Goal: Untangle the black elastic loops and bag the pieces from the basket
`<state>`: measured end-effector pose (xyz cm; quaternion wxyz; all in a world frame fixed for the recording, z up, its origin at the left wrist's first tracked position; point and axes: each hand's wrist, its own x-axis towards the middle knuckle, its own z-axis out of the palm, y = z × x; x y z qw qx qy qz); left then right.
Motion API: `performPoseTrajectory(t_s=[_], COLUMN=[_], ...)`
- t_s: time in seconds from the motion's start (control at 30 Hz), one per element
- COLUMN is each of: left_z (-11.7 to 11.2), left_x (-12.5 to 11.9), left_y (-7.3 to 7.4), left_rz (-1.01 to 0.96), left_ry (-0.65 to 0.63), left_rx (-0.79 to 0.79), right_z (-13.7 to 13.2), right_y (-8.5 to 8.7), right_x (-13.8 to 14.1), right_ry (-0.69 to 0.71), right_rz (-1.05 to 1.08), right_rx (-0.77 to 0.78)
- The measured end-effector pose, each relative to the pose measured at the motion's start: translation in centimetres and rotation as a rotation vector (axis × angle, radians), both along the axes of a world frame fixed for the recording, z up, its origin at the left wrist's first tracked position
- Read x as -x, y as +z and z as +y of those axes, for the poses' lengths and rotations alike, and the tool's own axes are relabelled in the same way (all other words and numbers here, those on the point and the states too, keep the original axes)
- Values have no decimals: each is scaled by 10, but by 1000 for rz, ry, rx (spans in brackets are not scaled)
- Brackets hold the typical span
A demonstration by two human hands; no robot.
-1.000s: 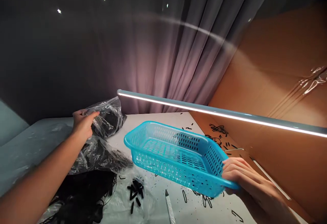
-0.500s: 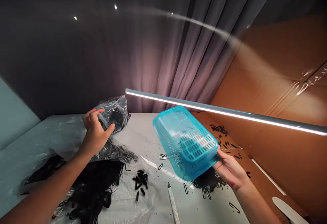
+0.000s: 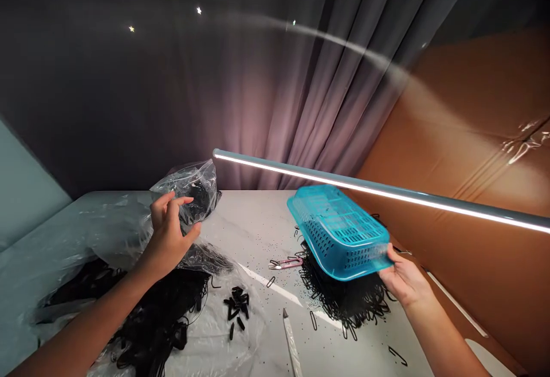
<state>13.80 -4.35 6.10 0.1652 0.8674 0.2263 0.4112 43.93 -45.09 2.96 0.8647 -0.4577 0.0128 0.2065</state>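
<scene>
My right hand (image 3: pixel 406 279) grips the near right rim of a blue plastic basket (image 3: pixel 339 222), which is turned upside down and tilted. Below the basket lies a pile of black clip-like loops (image 3: pixel 354 302), partly hidden by it. My left hand (image 3: pixel 172 231) is raised with fingers apart and curved, in front of a clear plastic bag (image 3: pixel 184 176) with black contents; nothing shows in its grasp. Pink-handled thread snips (image 3: pixel 286 263) lie left of the pile.
Clear plastic sheeting (image 3: pixel 232 348) with black cords (image 3: pixel 150 314) covers the left side. Small black pieces (image 3: pixel 237 305) and a white pen-like tool (image 3: pixel 292 342) lie at front centre. A lit tube lamp (image 3: pixel 378 188) crosses above the table; an orange-brown panel (image 3: pixel 481 148) stands right.
My right hand has moved the basket rightward and tipped it further over, uncovering more of the pile and the snips. My left hand has shifted slightly right and down.
</scene>
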Motion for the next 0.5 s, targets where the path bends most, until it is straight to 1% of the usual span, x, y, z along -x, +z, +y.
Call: performPoseTrajectory(t_s=[0.07, 0.13, 0.23, 0.3, 0.37, 0.4, 0.43, 0.5], left_z=[-2, -5, -11, -15, -20, -24, -27, -35], left_x=[-1, -4, -9, -11, -9, -7, -4, 6], left_y=[0, -1, -1, 0, -1, -2, -3, -11], left_rz=[4, 10, 32, 56, 81, 99, 121, 191], left_ry=[-4, -12, -21, -31, -41, -48, -59, -103], left_rx=[-4, -20, -45, -35, -26, -29, -37, -57], right_z=[8, 26, 69, 102, 128, 138, 144, 148], right_y=[15, 29, 47, 53, 51, 48, 43, 28], right_x=[2, 3, 2, 2, 5, 7, 11, 19], right_ry=[38, 103, 240, 344, 471, 537, 598, 689], right_rz=[-131, -282, -540, -728, -923, -1018, -1110, -1281], right_rx=[67, 134, 237, 315, 407, 459, 510, 604])
